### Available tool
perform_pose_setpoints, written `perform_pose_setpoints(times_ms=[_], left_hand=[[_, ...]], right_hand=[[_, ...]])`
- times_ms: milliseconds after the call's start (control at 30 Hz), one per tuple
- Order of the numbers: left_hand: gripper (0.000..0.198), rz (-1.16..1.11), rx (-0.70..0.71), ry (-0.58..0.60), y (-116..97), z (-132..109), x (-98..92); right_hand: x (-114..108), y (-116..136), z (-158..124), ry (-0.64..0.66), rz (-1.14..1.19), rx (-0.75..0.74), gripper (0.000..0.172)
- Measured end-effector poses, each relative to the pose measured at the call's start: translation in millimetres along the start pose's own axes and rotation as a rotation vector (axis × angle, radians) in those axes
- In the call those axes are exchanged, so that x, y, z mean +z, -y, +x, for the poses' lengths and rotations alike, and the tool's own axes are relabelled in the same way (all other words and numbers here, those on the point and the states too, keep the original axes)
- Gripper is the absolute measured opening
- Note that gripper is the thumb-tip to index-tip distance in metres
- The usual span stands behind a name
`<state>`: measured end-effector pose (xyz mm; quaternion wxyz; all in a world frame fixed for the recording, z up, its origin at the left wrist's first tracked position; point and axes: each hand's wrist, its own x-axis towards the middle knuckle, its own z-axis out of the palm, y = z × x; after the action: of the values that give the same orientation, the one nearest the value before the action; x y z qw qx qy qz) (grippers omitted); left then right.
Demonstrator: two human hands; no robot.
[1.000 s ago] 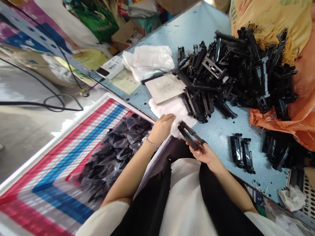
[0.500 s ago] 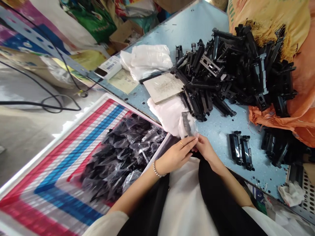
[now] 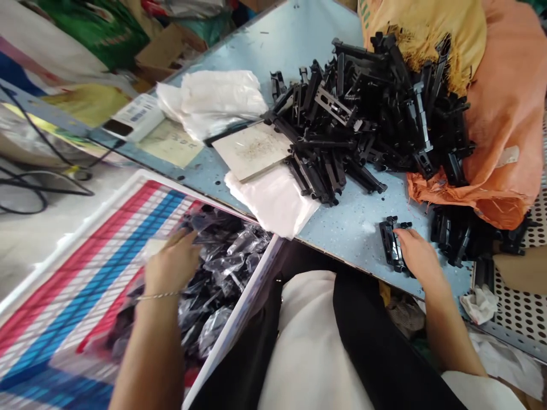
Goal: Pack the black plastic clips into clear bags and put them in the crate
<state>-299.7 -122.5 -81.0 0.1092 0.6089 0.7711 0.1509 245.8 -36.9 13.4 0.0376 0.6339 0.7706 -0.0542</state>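
Observation:
Over the striped crate, my left hand is smeared by motion; a pale patch shows beside its fingers, and whether it holds anything is unclear. Bagged black parts lie below and to the right of it in the crate. At the right, my right hand has its fingers closed on one of two black parts lying side by side near the table's front edge. White plastic bags lie flat at the table edge, between the two hands.
A large heap of black parts covers the table. An orange sack and a yellow sack stand behind it. A pale board, another stack of bags and a white box lie to the left.
The hands were together at the bags with a bagged black part. They are now apart, the left over the crate and the right at the two loose parts. The view has shifted right.

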Motion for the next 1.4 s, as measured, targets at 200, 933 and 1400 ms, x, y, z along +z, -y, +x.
perform_pose_setpoints(times_ms=[200, 933, 1400], left_hand=[[0.017, -0.225, 0.291, -0.09, -150.6, 32.4, 39.2], [0.033, -0.394, 0.323, -0.002, -144.0, 72.0, 45.7], [0.057, -0.487, 0.855, 0.031, -215.2, -31.5, 7.7]], right_hand=[[6.5, 6.5, 43.5, 0.044, -0.199, -0.403, 0.045], [86.9, 151.4, 22.5, 0.978, 2.069, 0.48, 0.029], [64.2, 172.6, 19.1, 0.516, 1.703, 0.13, 0.021]])
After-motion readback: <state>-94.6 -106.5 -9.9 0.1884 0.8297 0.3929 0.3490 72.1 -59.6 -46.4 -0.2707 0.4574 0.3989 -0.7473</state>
